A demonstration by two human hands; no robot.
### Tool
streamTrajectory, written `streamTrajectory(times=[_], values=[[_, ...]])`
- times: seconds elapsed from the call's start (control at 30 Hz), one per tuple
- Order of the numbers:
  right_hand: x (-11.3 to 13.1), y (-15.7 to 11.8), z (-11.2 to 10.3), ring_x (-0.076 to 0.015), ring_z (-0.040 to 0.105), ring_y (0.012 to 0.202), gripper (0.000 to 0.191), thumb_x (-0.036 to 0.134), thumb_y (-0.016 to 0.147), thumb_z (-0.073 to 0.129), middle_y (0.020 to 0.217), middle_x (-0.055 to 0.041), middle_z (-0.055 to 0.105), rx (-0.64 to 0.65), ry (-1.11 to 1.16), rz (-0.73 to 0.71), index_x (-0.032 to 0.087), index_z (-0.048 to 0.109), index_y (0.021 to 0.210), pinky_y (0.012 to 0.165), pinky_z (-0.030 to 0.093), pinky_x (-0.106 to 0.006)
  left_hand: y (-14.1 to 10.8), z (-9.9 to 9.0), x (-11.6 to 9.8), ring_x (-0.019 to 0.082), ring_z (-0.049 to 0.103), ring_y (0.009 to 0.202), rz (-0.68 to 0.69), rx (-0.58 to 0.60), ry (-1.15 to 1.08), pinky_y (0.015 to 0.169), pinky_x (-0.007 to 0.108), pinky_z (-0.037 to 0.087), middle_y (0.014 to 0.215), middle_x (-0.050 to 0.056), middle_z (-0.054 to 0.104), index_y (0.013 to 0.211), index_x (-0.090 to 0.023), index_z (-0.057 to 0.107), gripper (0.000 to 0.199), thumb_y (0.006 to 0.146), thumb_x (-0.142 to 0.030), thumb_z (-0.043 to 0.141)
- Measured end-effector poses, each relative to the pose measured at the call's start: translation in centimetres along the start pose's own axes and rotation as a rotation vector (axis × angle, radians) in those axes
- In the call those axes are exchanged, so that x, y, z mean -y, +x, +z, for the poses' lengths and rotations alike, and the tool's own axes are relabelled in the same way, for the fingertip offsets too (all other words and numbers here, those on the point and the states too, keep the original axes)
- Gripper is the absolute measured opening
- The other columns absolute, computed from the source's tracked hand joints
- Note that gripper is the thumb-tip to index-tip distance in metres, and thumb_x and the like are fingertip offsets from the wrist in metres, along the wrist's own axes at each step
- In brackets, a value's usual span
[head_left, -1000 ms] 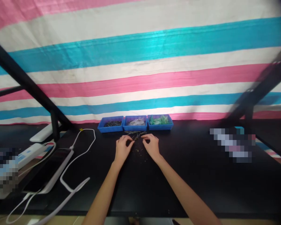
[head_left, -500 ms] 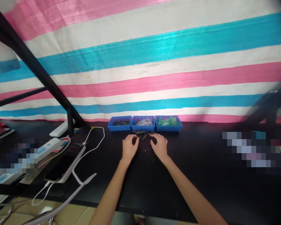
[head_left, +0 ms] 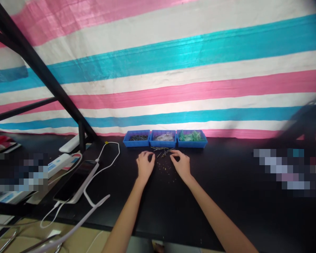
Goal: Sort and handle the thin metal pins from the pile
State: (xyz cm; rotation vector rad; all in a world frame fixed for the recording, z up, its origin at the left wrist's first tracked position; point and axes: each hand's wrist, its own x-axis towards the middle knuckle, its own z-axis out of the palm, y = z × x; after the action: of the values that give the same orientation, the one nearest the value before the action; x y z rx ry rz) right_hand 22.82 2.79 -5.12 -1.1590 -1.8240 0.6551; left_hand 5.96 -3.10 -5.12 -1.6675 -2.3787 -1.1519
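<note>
A loose pile of thin metal pieces (head_left: pixel 163 153), like screws or nails, lies on the black table between my hands. My left hand (head_left: pixel 145 164) rests just left of the pile, fingers curved and thumb apart from them. On the other side, my right hand (head_left: pixel 182 164) has its index fingertip at the pile's right end, with a gap to the thumb. Behind them stand three blue bins in a row: the left bin (head_left: pixel 137 143) with dark thin metal pieces, the middle bin (head_left: pixel 163 143) with clear bags or pieces, the right bin (head_left: pixel 192 144) with green ones.
Small crumbs (head_left: pixel 165 169) are scattered on the table (head_left: pixel 160 203) between my wrists. At left lie a phone (head_left: pixel 75 181), a white cable (head_left: pixel 118 149), a power strip (head_left: pixel 59 165) and a black frame bar (head_left: pixel 50 80). A striped sheet (head_left: pixel 158 77) hangs behind. A blurred patch covers something at right.
The view has shifted slightly, so the table items sit a little further right. My hands have drawn slightly apart around the metal pieces, and more of the pile shows between them.
</note>
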Motion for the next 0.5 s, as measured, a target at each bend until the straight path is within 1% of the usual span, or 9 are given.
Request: streamTrajectory(times=[0.27,0.4,0.5], values=[[-0.21,0.28,0.11,-0.0172,0.062,0.072,0.019,0.028,0.076,0.054,0.072,0.0005,0.067,-0.013,0.093,0.052,0.022,0.064,0.091,0.078,0.043,-0.031,0.01,-0.16,-0.64,0.022,0.051,0.095,-0.014,-0.013,0.012,0.083,0.037,0.036,0.098,0.004,0.06,0.089,-0.022,0.062,0.017,0.082,-0.032,0.049],[-0.26,0.34,0.11,-0.0169,0.062,0.069,0.02,0.03,0.074,0.056,0.07,0.0005,0.067,-0.016,0.109,0.046,0.022,0.064,0.091,0.076,0.044,-0.03,-0.1,0.01,-0.79,0.021,0.051,0.096,0.023,-0.003,0.008,0.083,0.036,0.036,0.098,0.004,0.059,0.09,-0.023,0.062,0.018,0.083,-0.034,0.05],[-0.22,0.3,0.15,-0.0165,0.062,0.068,0.021,0.03,0.074,0.056,0.069,0.0005,0.066,-0.01,0.113,0.043,0.022,0.064,0.091,0.076,0.044,-0.03,-0.19,0.27,-0.82,0.021,0.05,0.1,0.067,0.032,0.015,0.085,0.036,0.035,0.101,0.005,0.058,0.094,-0.024,0.063,0.02,0.083,-0.035,0.05]])
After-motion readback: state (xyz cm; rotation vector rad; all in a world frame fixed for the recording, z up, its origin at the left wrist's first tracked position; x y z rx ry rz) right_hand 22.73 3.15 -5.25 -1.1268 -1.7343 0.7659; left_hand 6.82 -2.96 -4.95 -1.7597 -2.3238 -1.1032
